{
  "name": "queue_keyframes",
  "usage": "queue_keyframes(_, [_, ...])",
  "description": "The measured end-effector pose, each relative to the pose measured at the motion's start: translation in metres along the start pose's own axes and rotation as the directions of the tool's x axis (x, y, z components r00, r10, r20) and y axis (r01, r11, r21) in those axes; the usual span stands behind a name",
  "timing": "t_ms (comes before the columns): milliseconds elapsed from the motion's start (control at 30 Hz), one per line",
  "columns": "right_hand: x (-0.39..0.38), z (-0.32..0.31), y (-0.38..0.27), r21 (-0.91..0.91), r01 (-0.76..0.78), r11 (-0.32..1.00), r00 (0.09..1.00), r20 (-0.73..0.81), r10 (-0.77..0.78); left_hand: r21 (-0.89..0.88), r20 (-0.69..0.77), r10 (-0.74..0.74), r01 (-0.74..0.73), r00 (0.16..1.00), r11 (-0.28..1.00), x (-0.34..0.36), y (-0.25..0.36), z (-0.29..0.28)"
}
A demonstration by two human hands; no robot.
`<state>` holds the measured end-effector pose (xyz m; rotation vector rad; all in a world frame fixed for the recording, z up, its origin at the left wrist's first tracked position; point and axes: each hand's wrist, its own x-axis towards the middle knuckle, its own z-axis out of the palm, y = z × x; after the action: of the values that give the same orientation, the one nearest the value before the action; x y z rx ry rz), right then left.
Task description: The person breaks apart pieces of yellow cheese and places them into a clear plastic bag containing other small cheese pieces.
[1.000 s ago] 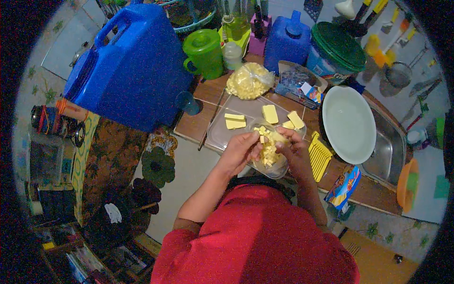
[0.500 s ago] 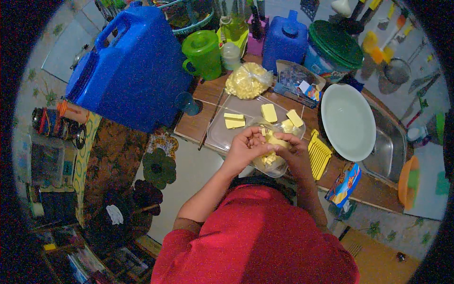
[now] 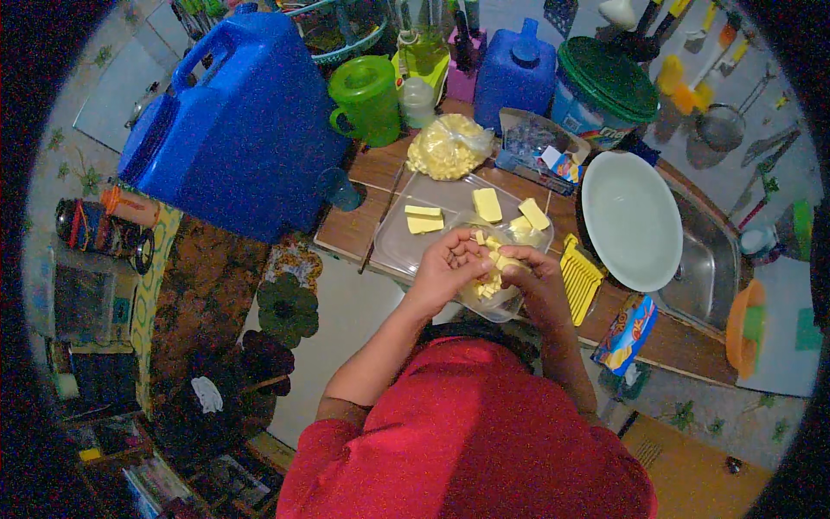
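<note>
My left hand (image 3: pixel 454 266) and my right hand (image 3: pixel 534 275) meet over a clear container (image 3: pixel 491 307), their fingers pinched round small yellow butter-like cubes (image 3: pixel 491 255); more cubes show beneath. Just behind them, pale yellow blocks (image 3: pixel 487 204) lie in three spots on a translucent tray (image 3: pixel 396 246). A knotted plastic bag of yellow cubes (image 3: pixel 445 149) rests beyond the tray. Right of my right hand lies a yellow slotted slicer (image 3: pixel 581 278).
A white oval basin (image 3: pixel 631 221) sits beside the steel sink (image 3: pixel 705 285). Blue jerrycans (image 3: pixel 233 147), a green pitcher (image 3: pixel 367 99), a lidded bucket (image 3: pixel 609 86) and an open box (image 3: pixel 536 147) line the back and left. A blue packet (image 3: pixel 624 337) lies at the front right.
My fingers have closed in over the cubes, the left ones curling further and the right thumb moving inward. The camera view has shifted slightly, nudging the scene left and up.
</note>
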<state>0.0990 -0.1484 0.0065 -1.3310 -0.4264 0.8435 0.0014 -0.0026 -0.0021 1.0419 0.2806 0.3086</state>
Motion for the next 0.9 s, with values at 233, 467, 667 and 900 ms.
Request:
queue_keyframes(233, [0.0,0.002,0.002,0.115,0.062,0.991,0.996,-0.074,-0.054,-0.022,-0.01,-0.017,0.016,1.0,1.0,0.002,-0.003,-0.002])
queue_keyframes(467, [0.001,-0.001,0.004,-0.036,0.062,0.997,0.997,-0.033,-0.063,0.129,-0.102,0.075,-0.062,0.992,0.99,0.002,-0.005,0.007])
queue_keyframes(667, [0.003,0.002,0.012,0.036,0.039,0.999,0.997,-0.069,-0.036,0.355,-0.107,0.232,-0.181,0.967,0.917,0.002,-0.011,0.013])
queue_keyframes(900, [0.005,0.003,0.01,0.195,-0.041,0.98,0.999,-0.019,0.046,0.593,-0.085,0.389,-0.267,0.917,0.759,-0.008,-0.008,0.02])
